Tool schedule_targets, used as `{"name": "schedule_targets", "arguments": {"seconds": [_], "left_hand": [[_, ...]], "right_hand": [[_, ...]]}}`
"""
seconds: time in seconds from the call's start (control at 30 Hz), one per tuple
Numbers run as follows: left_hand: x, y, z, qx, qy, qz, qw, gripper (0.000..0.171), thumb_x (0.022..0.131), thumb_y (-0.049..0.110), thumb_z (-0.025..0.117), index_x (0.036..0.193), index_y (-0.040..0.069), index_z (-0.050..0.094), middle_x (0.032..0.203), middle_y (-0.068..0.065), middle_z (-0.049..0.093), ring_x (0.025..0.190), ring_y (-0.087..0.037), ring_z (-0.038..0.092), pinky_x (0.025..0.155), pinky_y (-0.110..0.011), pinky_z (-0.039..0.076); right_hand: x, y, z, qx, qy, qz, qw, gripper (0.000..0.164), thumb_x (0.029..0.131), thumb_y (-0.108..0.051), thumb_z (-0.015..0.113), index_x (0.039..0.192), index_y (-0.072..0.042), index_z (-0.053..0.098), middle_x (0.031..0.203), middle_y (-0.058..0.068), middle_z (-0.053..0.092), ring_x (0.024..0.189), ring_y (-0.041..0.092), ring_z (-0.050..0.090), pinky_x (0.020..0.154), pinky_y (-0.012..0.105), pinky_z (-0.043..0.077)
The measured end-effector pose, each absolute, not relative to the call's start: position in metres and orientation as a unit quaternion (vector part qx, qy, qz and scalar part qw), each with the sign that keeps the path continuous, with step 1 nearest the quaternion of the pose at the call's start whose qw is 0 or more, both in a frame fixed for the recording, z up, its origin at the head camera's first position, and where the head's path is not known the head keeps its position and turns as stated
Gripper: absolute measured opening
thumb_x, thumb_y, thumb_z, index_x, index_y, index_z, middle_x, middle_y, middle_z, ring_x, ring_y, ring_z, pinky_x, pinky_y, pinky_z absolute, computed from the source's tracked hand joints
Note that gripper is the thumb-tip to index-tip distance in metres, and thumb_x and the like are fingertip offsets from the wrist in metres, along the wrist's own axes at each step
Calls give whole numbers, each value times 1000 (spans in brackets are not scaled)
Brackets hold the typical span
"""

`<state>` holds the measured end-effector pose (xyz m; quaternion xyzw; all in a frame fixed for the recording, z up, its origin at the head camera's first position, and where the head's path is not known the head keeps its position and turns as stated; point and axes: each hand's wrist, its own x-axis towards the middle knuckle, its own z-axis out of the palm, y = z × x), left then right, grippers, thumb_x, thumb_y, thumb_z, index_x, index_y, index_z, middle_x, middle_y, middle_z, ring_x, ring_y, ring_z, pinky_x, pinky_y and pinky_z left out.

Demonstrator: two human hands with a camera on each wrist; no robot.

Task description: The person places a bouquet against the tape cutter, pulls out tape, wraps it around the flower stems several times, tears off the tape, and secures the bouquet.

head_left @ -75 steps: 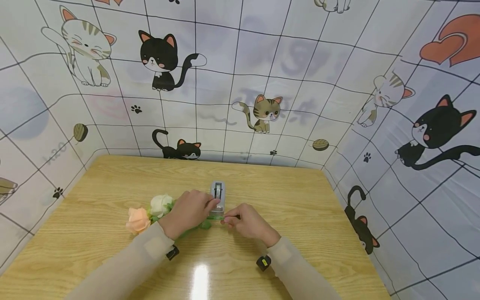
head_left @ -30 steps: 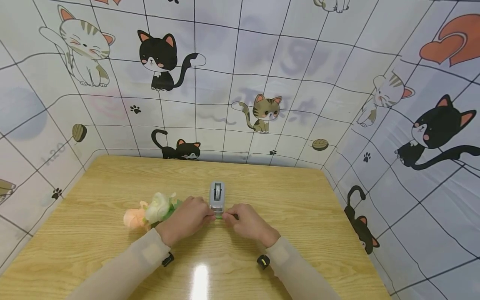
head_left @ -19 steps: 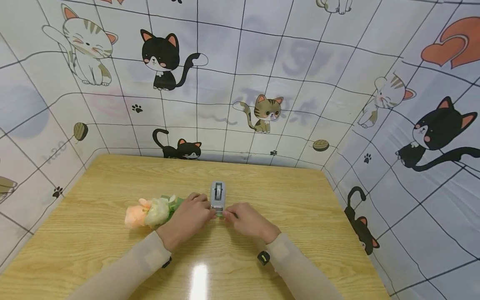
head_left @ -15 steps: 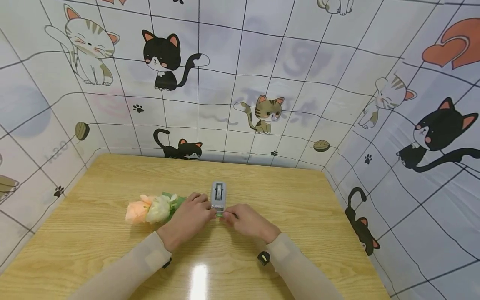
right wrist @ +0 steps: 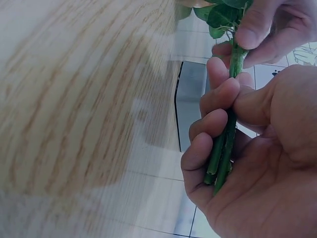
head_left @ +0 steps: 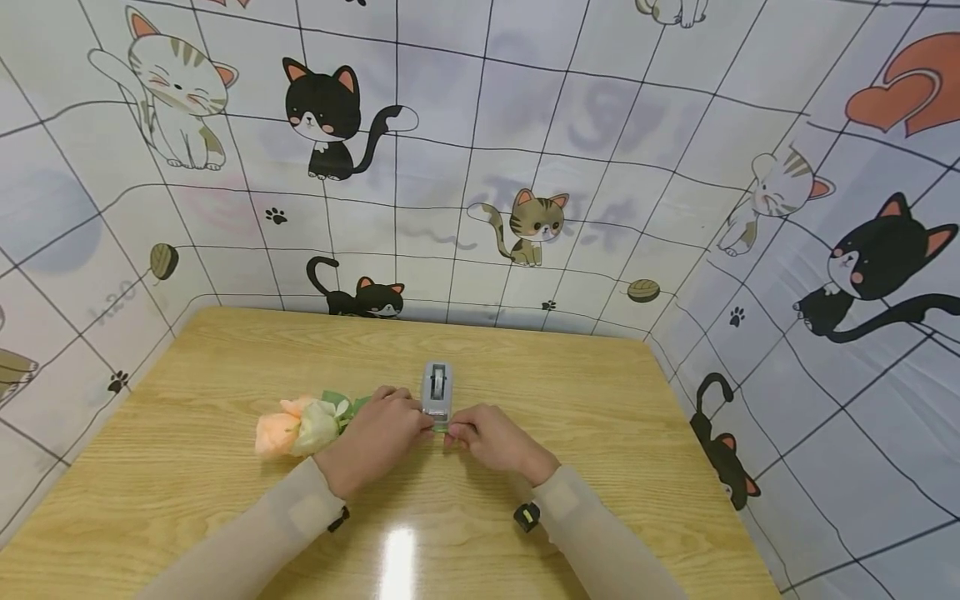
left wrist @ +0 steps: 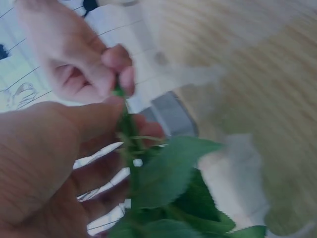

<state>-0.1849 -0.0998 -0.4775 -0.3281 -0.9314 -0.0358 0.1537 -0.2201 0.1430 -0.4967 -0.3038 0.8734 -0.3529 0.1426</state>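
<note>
Stems (right wrist: 226, 148) lie side by side between the person's two hands, just in front of the tape dispenser (head_left: 437, 396) on the bench (head_left: 570, 392). Through my head view I see the peach flower (head_left: 276, 435) and the cream flower (head_left: 317, 425) at their left end, with leaves (left wrist: 168, 173) between the flowers and the fingers. I cannot tell whether the flowers rest on the bench or hang just above it.

The left hand (head_left: 378, 433) pinches the stems near the leaves; I judge this steadies the leafy, heavier end and stops the stems from spreading. The right hand (head_left: 498, 442) grips the bare lower part, fingers curled round it, and my right wrist view shows the cut ends lying over the palm. Holding there probably gives firm control without crushing the flowers. Close to where the two grips meet I see a shiny patch (right wrist: 237, 62) on the stems; it may be clear tape, but I cannot be sure.

The dispenser stands with one end toward the person, just beyond the fingertips, which I take to be for a short reach. Whether any fingertip touches it, I cannot tell.
</note>
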Motion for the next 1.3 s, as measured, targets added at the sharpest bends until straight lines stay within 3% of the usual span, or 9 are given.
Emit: {"name": "schedule_targets", "arguments": {"seconds": [0.2,0.37,0.53,0.63,0.73,0.83,0.93,1.07,1.3], "left_hand": [[-186,-101,-461,-314,-934,-113,128,15,107,26,87,94,21,90,93,5,83,87,-21,72,90,-53,64],[-195,-101,-452,-289,-934,-181,108,19,113,25,79,100,15,89,94,2,81,83,-18,71,81,-47,63],[-204,-102,-447,-244,-935,-253,45,30,120,25,68,99,8,81,77,3,63,65,-10,52,61,-28,44],[-207,-102,-446,-218,-935,-281,6,37,121,26,66,90,9,75,68,4,51,59,-10,43,58,-25,35],[-208,-102,-445,-207,-934,-290,-22,40,121,25,66,85,8,73,65,4,46,57,-10,41,58,-25,33],[-208,-101,-445,-199,-935,-291,-47,33,119,25,70,94,5,81,67,4,55,58,-9,44,59,-25,36],[-208,-101,-445,-190,-936,-288,-70,24,115,26,77,104,6,85,74,3,67,60,-9,48,59,-26,38],[-208,-101,-445,-187,-938,-280,-83,19,108,26,87,99,10,86,80,2,74,62,-9,50,59,-26,39],[-205,-98,-455,-225,-948,-225,-18,18,102,22,93,87,17,85,80,7,77,63,-7,54,61,-27,45]], "right_hand": [[-220,142,-496,-302,878,-347,133,33,122,-10,59,104,-6,86,75,0,66,67,1,47,71,21,46],[-219,141,-496,-299,877,-352,130,33,122,-10,59,105,-7,87,80,13,75,68,2,51,72,22,49],[-219,141,-497,-290,875,-363,137,31,122,-11,60,109,-6,88,83,15,76,68,4,51,71,23,49],[-219,142,-498,-286,875,-367,134,29,121,-12,63,112,-6,89,88,15,80,68,6,51,70,24,49],[-220,142,-498,-287,876,-368,124,27,120,-12,65,115,-6,90,102,13,87,68,6,51,69,24,49],[-220,142,-497,-284,877,-371,114,25,119,-11,67,118,-5,91,113,12,89,67,7,49,66,23,47],[-221,141,-497,-278,878,-374,108,23,118,-11,69,119,-4,91,110,13,88,67,8,49,63,22,45],[-220,140,-498,-268,882,-376,99,20,116,-10,72,120,-3,91,111,12,88,73,9,56,65,22,47],[-217,136,-500,-246,888,-380,81,16,112,-9,77,118,-6,92,115,11,90,85,10,64,74,23,52]]}}
